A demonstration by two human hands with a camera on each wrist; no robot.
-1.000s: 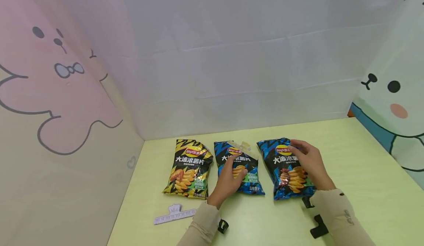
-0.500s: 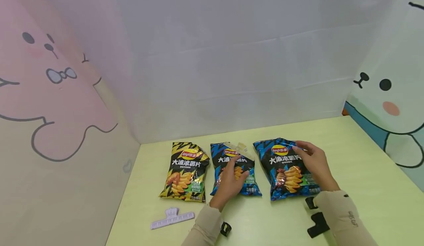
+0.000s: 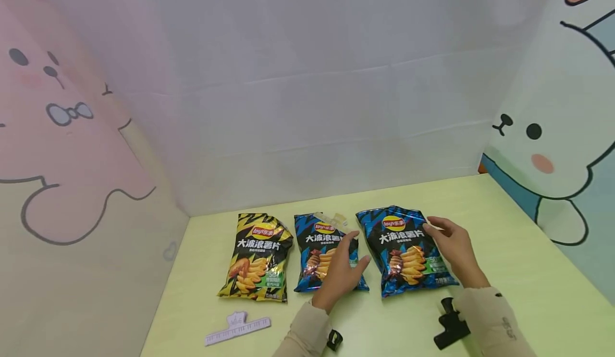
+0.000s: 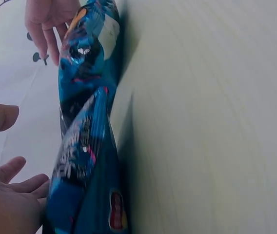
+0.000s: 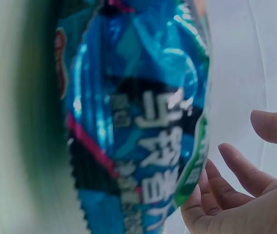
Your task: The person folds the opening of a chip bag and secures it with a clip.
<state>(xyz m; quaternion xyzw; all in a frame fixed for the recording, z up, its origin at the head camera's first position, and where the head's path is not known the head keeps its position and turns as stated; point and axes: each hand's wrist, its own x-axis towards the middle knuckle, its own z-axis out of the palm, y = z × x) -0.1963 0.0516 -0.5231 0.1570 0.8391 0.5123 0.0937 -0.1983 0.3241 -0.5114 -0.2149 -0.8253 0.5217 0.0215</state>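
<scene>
Standing by the table (image 3: 523, 261), I find a yellow chip bag (image 3: 259, 258), a middle blue bag (image 3: 318, 244) and a right blue bag (image 3: 400, 250) lying face up in a row. A pale clip (image 3: 339, 220) lies across the upper right part of the middle blue bag. The left hand (image 3: 342, 272) is over that bag's right side — thumb and fingers spread wide, nothing held; whether it touches the bag I cannot tell. The right hand (image 3: 454, 247) is at the upper right edge of the right blue bag — thumb and fingers well apart, nothing gripped; fingertip contact is unclear. A purple clip (image 3: 237, 329) rests on the near side of the yellow chip bag, apart from both hands. Beige sleeves (image 3: 495, 317) cover both forearms.
</scene>
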